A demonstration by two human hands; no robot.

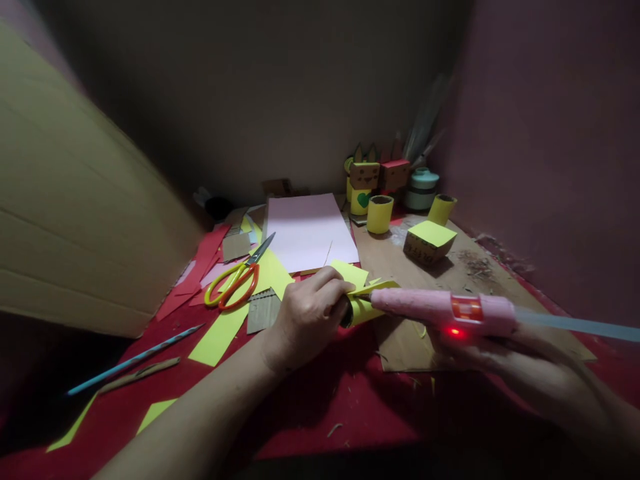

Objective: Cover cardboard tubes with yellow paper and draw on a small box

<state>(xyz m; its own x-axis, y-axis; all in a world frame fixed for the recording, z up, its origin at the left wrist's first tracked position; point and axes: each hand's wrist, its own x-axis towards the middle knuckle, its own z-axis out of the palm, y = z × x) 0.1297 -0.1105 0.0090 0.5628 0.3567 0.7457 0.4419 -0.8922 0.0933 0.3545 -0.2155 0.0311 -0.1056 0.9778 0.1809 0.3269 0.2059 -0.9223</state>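
My left hand [313,310] is closed on a cardboard roll with yellow paper [366,311], near the middle of the table. A flap of the yellow paper stands away from the roll. My right hand [475,350] grips a pink glue gun [440,308] from below, with a red light glowing on its side and a clear glue stick [575,323] sticking out at the back. The gun's nozzle meets the roll beside my left fingertips; whether glue is coming out cannot be seen.
Scissors [240,277], a pink sheet [310,230] and paper scraps lie left and centre. Yellow rolls [380,215], a yellow-topped box [429,242], cardboard animal figures [364,183] and a teal-lidded jar [423,190] stand behind. A blue striped pencil [135,360] lies left.
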